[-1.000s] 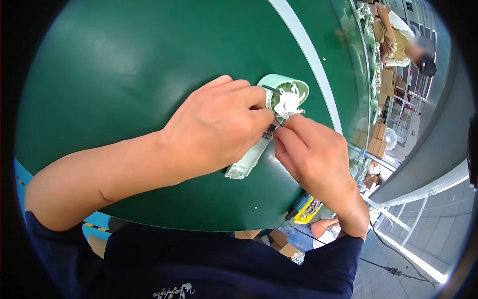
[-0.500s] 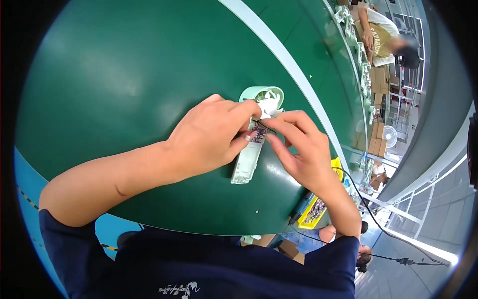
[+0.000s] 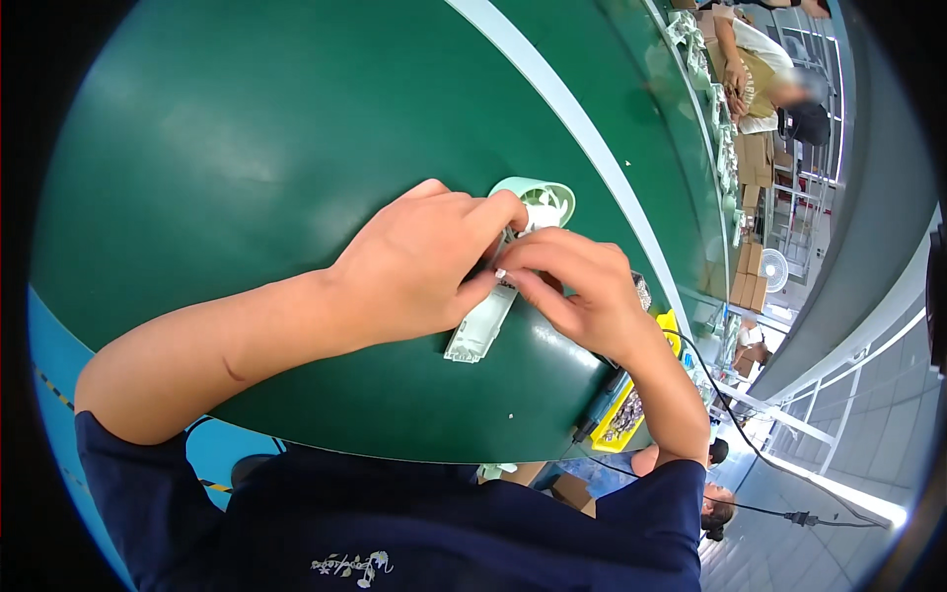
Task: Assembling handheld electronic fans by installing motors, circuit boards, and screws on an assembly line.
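Observation:
A pale green handheld fan (image 3: pixel 477 332) lies on the green table, its handle opened to show the inside. White blades (image 3: pixel 548 209) sit within its round head at the far end. My left hand (image 3: pixel 414 264) is closed on the fan's neck, with the thumb and index finger bent over the handle. My right hand (image 3: pixel 582 286) makes a pinch above the same spot, fingertips against the left thumb. Between the fingertips shows a small white piece (image 3: pixel 501 273), perhaps a plug on a wire. My fingers cover most of the circuit board.
Right of my right hand stand a yellow tray (image 3: pixel 619 422) of small metal parts and a dark blue tool (image 3: pixel 597 407) with a cable. A pale strip (image 3: pixel 572 109) crosses the table. Across it, a co-worker (image 3: pixel 758 84) sits beside more green fan parts.
My right hand has moved left and closed in against my left fingers. The fan's head has shifted slightly right and its handle end left. The dark wire and board are now mostly covered.

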Tool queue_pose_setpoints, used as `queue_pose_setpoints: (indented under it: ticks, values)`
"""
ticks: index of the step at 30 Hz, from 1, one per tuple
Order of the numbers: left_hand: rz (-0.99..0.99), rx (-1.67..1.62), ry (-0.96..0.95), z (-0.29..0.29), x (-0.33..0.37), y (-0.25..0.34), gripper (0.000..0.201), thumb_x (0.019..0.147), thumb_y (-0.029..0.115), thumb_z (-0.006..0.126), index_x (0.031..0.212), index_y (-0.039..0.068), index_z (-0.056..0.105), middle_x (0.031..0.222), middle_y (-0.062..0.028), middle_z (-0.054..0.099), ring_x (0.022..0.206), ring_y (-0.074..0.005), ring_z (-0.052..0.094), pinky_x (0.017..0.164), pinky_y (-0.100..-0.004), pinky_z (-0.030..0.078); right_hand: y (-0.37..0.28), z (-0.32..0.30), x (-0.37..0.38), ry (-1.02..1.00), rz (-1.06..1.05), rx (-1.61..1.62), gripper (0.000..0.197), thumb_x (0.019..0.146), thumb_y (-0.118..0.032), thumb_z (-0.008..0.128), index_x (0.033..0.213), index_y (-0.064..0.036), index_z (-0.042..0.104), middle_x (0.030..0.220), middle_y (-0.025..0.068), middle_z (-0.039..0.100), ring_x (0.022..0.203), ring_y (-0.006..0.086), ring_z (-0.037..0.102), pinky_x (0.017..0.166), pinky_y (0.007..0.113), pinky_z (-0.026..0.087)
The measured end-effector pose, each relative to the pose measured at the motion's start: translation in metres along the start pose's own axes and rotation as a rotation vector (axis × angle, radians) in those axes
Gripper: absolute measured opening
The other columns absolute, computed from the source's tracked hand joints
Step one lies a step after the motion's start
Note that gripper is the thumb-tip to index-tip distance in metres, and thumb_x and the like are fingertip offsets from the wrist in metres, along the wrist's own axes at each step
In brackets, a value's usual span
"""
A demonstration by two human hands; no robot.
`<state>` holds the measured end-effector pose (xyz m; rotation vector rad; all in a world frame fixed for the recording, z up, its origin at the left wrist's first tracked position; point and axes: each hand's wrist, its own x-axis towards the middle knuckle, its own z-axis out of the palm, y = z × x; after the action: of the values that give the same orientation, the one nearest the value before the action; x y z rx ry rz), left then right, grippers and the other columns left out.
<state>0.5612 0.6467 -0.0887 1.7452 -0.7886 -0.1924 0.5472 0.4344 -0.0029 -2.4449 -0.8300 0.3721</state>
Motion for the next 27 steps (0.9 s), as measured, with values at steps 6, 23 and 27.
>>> queue_pose_setpoints:
  ticks: [6, 23, 27]
  values:
    - [0.024, 0.026, 0.055, 0.005, -0.001, -0.001, 0.038, 0.083, 0.006, 0.075, 0.115, 0.010, 0.056, 0.086, -0.0047, 0.065, 0.084, -0.0246, 0.065, 0.082, -0.0385, 0.046, -0.003, -0.003, -0.008, 0.084, 0.179, 0.137, 0.015, 0.087, 0.002, 0.077, 0.101, -0.0024, 0.073, 0.097, 0.0058, 0.068, 0.076, 0.0136, 0.062, 0.061, 0.026, 0.048]
    - [0.059, -0.064, 0.102, 0.006, -0.001, -0.008, 0.035, 0.080, 0.003, 0.074, 0.112, 0.009, 0.060, 0.089, -0.0029, 0.061, 0.086, -0.0235, 0.062, 0.080, -0.0384, 0.046, -0.035, -0.017, 0.020, -0.215, 0.139, -0.467, 0.009, 0.081, -0.006, 0.075, 0.088, -0.0094, 0.071, 0.081, 0.0016, 0.058, 0.066, 0.0246, 0.061, 0.056, 0.037, 0.048]
    - [0.131, -0.027, 0.119, 0.004, -0.005, -0.006, 0.012, 0.082, 0.004, 0.073, 0.091, 0.007, 0.067, 0.087, -0.0038, 0.060, 0.082, -0.0243, 0.060, 0.078, -0.0383, 0.044, -0.032, -0.019, 0.016, -0.132, 0.174, -0.303, 0.013, 0.079, -0.003, 0.076, 0.091, -0.0071, 0.073, 0.080, 0.0040, 0.060, 0.066, 0.0214, 0.062, 0.056, 0.034, 0.047]
